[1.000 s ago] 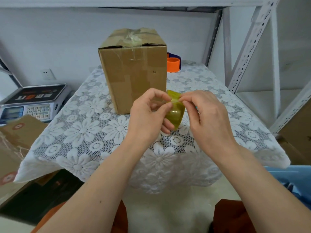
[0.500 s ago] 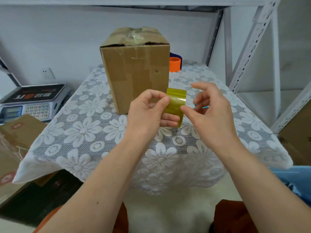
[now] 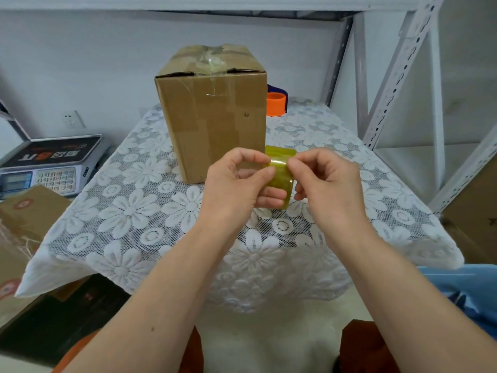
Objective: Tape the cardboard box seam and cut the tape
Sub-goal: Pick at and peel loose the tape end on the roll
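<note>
A tall cardboard box [image 3: 215, 122] stands upright on the lace-covered table [image 3: 139, 205], its top flaps bearing crumpled clear tape. In front of the box my left hand [image 3: 236, 187] grips a yellow-green tape roll [image 3: 281, 179], fingers wrapped through and around it. My right hand [image 3: 325, 184] pinches the roll's upper edge with thumb and forefinger. Whether a loose tape end is lifted I cannot tell.
An orange and blue tape dispenser [image 3: 277, 103] sits behind the box at the right. A weighing scale [image 3: 51, 165] lies left of the table, with cardboard boxes [image 3: 24, 224] below it. Metal shelf posts [image 3: 390, 74] rise at the right.
My right hand, open and slightly apart half a second ago, has come back onto the roll and pinches its edge. The left hand keeps holding the roll in about the same place.
</note>
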Tool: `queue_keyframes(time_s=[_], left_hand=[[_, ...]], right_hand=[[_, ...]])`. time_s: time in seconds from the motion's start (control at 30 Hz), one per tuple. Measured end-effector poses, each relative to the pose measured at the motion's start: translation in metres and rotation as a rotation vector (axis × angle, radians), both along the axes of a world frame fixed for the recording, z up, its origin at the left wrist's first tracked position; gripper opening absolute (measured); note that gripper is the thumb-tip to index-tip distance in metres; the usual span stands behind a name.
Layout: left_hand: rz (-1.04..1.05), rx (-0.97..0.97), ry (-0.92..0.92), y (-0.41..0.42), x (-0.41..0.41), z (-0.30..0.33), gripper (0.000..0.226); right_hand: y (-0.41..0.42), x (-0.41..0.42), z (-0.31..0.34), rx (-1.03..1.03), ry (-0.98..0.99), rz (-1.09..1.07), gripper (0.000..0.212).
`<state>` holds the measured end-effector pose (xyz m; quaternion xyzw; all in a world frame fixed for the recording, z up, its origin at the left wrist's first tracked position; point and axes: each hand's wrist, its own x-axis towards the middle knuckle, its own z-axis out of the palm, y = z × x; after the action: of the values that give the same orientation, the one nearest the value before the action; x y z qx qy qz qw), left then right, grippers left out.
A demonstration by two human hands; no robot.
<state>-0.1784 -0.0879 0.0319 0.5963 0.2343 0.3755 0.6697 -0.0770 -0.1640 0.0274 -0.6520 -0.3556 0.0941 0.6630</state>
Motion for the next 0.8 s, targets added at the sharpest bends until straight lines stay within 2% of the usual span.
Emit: queue_keyframes(time_s=[0.17, 0.3, 0.53, 0.63, 0.8], left_hand=[[-0.006, -0.013, -0.003, 0.0, -0.0004, -0.0006, 0.018], [-0.036, -0.041, -0.014, 0.0007, -0.0017, 0.0006, 0.039], [0.002, -0.056, -0.001, 0.0021, -0.0004, 0.0006, 0.002], [0.021, -0.107, -0.021, 0.0008, 0.0014, 0.0018, 0.005], [0.039, -0.136, -0.028, -0.0016, 0.0058, 0.0035, 0.008]], right_hand=[[0.0008, 0.0006, 0.0, -0.029, 0.034, 0.002, 0.018], [-0.0017, 0.0005, 0.0021, -0.036, 0.025, 0.009, 0.019], [-0.0029, -0.0016, 0.0034, -0.027, 0.058, 0.033, 0.017], [-0.0029, -0.0035, 0.0031, -0.018, 0.064, 0.034, 0.012], [-0.0004, -0.0051, 0.0015, 0.086, 0.184, -0.052, 0.011]])
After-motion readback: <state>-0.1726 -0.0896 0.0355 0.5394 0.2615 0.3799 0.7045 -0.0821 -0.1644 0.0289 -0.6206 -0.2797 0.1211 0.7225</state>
